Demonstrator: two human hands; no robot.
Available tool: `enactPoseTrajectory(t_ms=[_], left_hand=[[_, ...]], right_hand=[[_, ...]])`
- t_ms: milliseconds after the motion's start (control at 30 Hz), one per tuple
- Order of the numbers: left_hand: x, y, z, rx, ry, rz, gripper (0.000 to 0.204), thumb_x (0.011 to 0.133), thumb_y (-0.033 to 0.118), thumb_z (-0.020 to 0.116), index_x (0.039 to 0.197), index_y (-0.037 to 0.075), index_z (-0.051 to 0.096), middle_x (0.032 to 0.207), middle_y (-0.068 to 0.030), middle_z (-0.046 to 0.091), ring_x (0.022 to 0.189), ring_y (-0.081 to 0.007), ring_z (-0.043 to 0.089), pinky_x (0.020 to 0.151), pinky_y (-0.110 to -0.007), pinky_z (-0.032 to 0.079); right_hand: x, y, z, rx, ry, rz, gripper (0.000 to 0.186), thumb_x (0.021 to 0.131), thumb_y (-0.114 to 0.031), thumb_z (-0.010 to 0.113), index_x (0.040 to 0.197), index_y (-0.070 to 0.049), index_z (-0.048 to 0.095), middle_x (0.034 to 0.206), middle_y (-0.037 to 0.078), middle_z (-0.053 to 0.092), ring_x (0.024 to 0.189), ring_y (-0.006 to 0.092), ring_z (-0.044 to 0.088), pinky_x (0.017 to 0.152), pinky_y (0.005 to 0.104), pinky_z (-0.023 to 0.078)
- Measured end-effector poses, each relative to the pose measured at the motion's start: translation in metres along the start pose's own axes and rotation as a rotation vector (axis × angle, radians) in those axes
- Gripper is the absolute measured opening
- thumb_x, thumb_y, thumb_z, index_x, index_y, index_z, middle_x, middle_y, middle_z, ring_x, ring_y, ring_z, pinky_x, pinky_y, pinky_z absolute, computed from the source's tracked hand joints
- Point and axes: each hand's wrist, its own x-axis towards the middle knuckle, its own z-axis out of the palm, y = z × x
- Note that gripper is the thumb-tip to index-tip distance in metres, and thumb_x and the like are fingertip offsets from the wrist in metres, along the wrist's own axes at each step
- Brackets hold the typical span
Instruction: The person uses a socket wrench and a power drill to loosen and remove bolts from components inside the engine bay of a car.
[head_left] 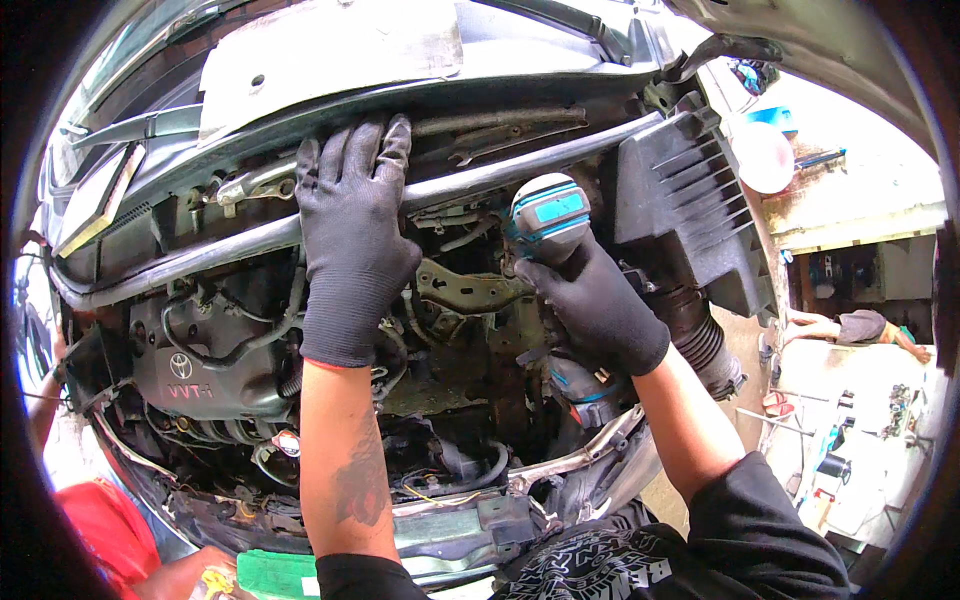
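Observation:
My left hand [355, 235], in a black glove, lies with its fingers stretched out over the rubber strip [480, 182] and recess at the rear of a car's engine bay. Beside its fingertips is a silver metal linkage [258, 184]. In my right hand [605, 310], also gloved, is a grey and blue cordless power driver [552, 215]. The tool stands over the bay with its battery end [585, 385] toward me; its front tip is hidden. Between my hands, lower down, a metal bracket [470, 287] shows. A long metal bar [520, 140] rests in the recess.
A black ribbed air box [685, 190] and corrugated hose [705, 340] flank my right hand. The engine cover [205, 360] is at left. Someone in red [105, 530] is near a green case [280, 573]. Another person's hand [810, 326] touches a cluttered bench [800, 375] at right.

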Motion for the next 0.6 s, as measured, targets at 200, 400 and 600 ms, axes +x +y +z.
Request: enactPoseTrajectory(t_ms=[200, 400, 600], left_hand=[[-0.025, 0.016, 0.000, -0.205, 0.287, 0.164, 0.087, 0.063, 0.016, 0.081, 0.144, 0.009, 0.051, 0.143, -0.0171, 0.050, 0.137, -0.0370, 0.044, 0.121, -0.055, 0.024], [-0.120, 0.081, 0.110, -0.754, 0.113, -0.119, 0.044, 0.082, 0.016, 0.076, 0.123, 0.006, 0.064, 0.114, -0.0165, 0.067, 0.097, -0.0334, 0.068, 0.083, -0.042, 0.056], [-0.086, 0.086, 0.159, -1.217, -0.153, -0.258, 0.068, 0.082, 0.017, 0.075, 0.142, 0.003, 0.048, 0.137, -0.0228, 0.055, 0.126, -0.0386, 0.054, 0.106, -0.044, 0.045]], right_hand=[[-0.012, -0.007, -0.007, -0.006, 0.015, 0.052, 0.055, 0.092, -0.020, 0.073, 0.134, 0.001, 0.044, 0.119, 0.020, 0.067, 0.114, 0.0307, 0.066, 0.098, 0.0395, 0.049], [-0.003, -0.007, 0.016, -0.129, -0.015, -0.015, 0.067, 0.089, -0.022, 0.075, 0.139, 0.001, 0.037, 0.117, 0.025, 0.066, 0.115, 0.0389, 0.065, 0.096, 0.0424, 0.051], [-0.002, -0.004, 0.002, -0.128, -0.047, -0.006, 0.066, 0.092, -0.022, 0.073, 0.140, 0.003, 0.035, 0.121, 0.024, 0.065, 0.117, 0.0373, 0.064, 0.098, 0.0420, 0.049]])
